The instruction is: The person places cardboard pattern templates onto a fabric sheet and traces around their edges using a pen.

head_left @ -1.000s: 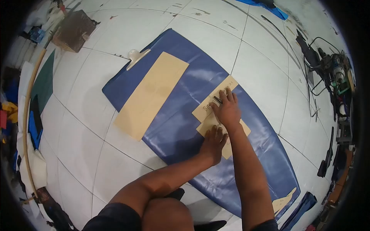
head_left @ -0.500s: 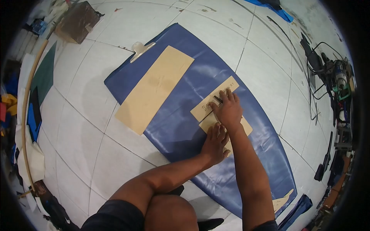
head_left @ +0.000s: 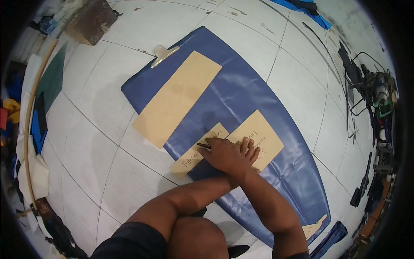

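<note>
The strip (head_left: 192, 157) lies at the centre of the frame, across the lower left edge of the blue sheet (head_left: 235, 82). Handwriting on it appears to read "B/DN X1"; a second inscription, ending in "X1", is partly covered by the right hand (head_left: 226, 156). This hand grips a black pen (head_left: 204, 146) above the strip. The wide card (head_left: 268, 140), just right of the strip, bears handwriting including an "X"; the remainder is not clearly legible. The left hand (head_left: 249, 151) rests its fingers on this card; the right wrist crosses over it. A long card (head_left: 179, 99) and a metal clip (head_left: 164, 55) occupy the sheet's upper left. A small card (head_left: 314, 227) lies lower right. The floor (head_left: 99, 142) is white tile. A drill (head_left: 382, 93) lies at the right edge, a pole (head_left: 38, 95) at the left.
</note>
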`<state>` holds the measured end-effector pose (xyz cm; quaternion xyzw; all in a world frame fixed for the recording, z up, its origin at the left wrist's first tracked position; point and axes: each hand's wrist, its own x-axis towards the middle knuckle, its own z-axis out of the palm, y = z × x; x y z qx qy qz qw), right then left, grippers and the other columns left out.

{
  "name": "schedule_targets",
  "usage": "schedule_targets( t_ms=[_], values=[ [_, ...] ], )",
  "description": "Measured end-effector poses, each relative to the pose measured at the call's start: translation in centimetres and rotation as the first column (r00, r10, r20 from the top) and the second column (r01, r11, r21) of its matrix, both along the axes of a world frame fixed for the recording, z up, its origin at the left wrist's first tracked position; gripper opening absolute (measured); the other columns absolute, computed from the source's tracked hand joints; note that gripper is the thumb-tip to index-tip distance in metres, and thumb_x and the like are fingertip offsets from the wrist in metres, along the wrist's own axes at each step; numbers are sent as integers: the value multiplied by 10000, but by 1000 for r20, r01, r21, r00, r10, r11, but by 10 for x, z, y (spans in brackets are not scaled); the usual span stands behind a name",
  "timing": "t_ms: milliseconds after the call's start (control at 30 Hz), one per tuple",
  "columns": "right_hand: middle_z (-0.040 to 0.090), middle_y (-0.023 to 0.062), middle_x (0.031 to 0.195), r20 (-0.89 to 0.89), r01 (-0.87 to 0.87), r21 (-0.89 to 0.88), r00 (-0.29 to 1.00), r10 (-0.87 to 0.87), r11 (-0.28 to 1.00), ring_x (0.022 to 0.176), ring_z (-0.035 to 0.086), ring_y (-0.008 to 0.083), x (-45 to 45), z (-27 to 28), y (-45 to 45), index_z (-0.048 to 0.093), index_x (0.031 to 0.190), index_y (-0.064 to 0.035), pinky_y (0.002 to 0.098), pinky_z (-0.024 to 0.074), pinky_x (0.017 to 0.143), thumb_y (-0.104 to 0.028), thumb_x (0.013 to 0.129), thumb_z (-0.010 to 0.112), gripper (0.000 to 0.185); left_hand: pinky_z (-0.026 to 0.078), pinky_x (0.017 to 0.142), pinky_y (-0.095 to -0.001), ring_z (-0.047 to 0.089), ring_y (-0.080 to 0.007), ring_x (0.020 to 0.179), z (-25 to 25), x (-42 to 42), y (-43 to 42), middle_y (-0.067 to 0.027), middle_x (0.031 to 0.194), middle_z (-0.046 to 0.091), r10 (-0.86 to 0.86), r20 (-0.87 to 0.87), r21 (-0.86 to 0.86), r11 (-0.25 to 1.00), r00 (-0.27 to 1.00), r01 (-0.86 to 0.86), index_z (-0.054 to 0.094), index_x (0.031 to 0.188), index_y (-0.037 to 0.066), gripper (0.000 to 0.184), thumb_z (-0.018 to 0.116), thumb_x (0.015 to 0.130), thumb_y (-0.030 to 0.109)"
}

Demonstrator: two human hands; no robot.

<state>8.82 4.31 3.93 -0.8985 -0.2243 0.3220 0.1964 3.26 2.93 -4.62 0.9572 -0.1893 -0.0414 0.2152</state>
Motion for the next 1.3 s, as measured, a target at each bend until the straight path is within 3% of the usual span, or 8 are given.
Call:
schedule_targets(
  t_ms=[33,267,567,667,767,867,1000,1300],
  values=[
    [718,204,990,70,4,67,998,-9,998,953,695,403,-4,0,2,696,1107,-49,495,554,826,-448,939,616,441,167,1194,-623,155,-481,1507,5,1,1,-273,1614,232,-17,-41,-9,1000,999,16,342,1554,74,813,481,950,600],
    [724,208,1031,120,7,63,993,-15,998,954,701,371,-14,-4,1,690,1187,-66,480,556,831,-404,932,636,426,136,1212,-609,102,-475,1520,9,0,1,-265,1602,245,-2,-56,-9,1000,998,1,336,1555,76,819,553,929,557],
    [721,160,917,195,20,117,980,-43,993,890,706,365,-23,-14,2,671,1016,-57,478,563,785,-373,922,644,331,111,1221,-600,82,-473,1523,6,1,-1,-263,1606,235,-9,-91,-47,999,996,5,337,1556,83,824,611,913,520],
    [712,164,928,204,-18,28,979,11,999,890,706,350,-25,-18,3,668,1013,-49,474,571,756,-368,918,646,334,98,1223,-595,84,-475,1521,7,2,-2,-264,1606,237,-21,-102,-30,999,995,18,334,1558,82,827,610,915,524],
    [705,183,966,260,8,96,965,-33,995,898,707,340,-28,-22,3,663,1003,-32,468,578,738,-349,909,648,331,91,1224,-589,99,-473,1518,11,3,-1,-264,1610,239,-50,-118,-4,999,992,50,331,1559,80,826,594,923,537],
    [694,162,1088,244,14,42,970,-24,999,988,696,330,-32,-25,6,651,1070,-23,445,579,779,-345,900,674,364,80,1228,-589,96,-470,1521,13,5,-4,-260,1616,241,-37,-138,121,991,990,54,303,1576,91,840,565,931,562],
    [683,168,1083,244,-36,5,969,34,999,999,684,340,-33,-25,3,641,1097,-13,418,587,775,-328,908,667,368,85,1226,-597,79,-467,1523,6,3,-8,-252,1627,210,-17,-123,115,993,992,31,317,1575,105,843,572,923,574],
    [666,180,1114,329,30,92,943,-59,995,1012,671,322,-16,-34,0,636,1141,-5,407,595,802,-278,885,680,377,111,1218,-600,81,-477,1521,16,3,-6,-271,1624,202,-18,-132,130,991,991,35,325,1579,112,865,596,901,575]
  ],
)
